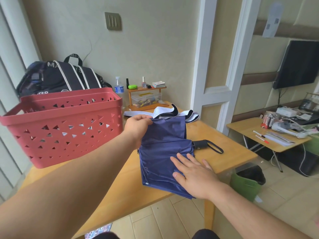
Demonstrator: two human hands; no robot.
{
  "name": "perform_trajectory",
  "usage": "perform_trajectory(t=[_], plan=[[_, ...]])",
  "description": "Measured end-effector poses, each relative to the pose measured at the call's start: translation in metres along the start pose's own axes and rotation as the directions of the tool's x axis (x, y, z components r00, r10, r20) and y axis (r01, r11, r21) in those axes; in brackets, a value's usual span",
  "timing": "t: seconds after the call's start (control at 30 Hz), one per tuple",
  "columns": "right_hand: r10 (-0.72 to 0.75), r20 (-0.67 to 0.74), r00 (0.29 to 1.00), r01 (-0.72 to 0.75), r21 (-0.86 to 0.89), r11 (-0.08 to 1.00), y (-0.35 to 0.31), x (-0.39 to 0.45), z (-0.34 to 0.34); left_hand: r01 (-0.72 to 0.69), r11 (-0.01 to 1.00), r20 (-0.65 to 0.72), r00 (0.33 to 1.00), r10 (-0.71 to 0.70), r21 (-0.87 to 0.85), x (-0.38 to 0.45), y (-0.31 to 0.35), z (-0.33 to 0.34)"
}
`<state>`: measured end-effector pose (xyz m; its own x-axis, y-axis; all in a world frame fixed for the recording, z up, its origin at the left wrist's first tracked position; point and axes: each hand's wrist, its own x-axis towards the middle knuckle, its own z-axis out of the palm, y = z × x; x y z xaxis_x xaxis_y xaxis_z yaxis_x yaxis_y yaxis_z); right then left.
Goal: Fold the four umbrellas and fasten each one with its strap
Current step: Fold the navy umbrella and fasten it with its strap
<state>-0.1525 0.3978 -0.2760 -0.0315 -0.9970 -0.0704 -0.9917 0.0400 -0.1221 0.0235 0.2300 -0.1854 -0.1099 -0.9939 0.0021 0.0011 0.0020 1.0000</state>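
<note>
A navy blue umbrella (164, 149) lies collapsed on the wooden table (107, 187), its canopy loose and spread. Its black handle (201, 144) with a wrist loop points right. My left hand (136, 126) pinches the far top edge of the blue cloth and lifts it. My right hand (193, 173) lies flat, fingers straight, pressing the near part of the canopy onto the table. Behind the blue one lies a white and black umbrella (172, 113), unfolded cloth showing.
A red perforated basket (65, 128) stands on the table's left, a dark backpack (60, 76) behind it. A small wooden shelf (146, 95) with bottles sits at the back. A green bin (246, 180) stands on the floor at right, beside a second low table (267, 137).
</note>
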Motion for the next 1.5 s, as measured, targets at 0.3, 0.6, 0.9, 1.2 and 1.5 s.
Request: perform_trajectory(t=[0.3,0.6,0.9,1.2,1.5], plan=[[0.001,0.024,1.000,-0.002,0.003,1.000,0.001,0.001,0.000,-0.017,1.000,0.090,0.996,0.019,-0.015,-0.037,-0.005,-0.005],[-0.020,0.043,0.999,0.017,0.081,0.997,0.006,0.002,-0.006,0.034,0.999,0.187,0.982,-0.039,0.030,-0.061,-0.063,-0.031],[0.196,-0.367,0.909,0.069,0.597,0.799,0.006,-0.003,-0.033,0.066,0.994,0.116,0.992,-0.056,-0.084,-0.067,-0.057,-0.023],[0.220,-0.294,0.930,0.097,0.774,0.626,-0.002,0.035,-0.059,0.005,0.996,0.107,0.994,0.004,-0.087,-0.072,-0.049,-0.017],[0.300,-0.296,0.907,0.039,0.768,0.640,0.024,0.000,-0.067,0.140,0.981,0.253,0.962,-0.102,-0.137,-0.075,-0.069,-0.025]])
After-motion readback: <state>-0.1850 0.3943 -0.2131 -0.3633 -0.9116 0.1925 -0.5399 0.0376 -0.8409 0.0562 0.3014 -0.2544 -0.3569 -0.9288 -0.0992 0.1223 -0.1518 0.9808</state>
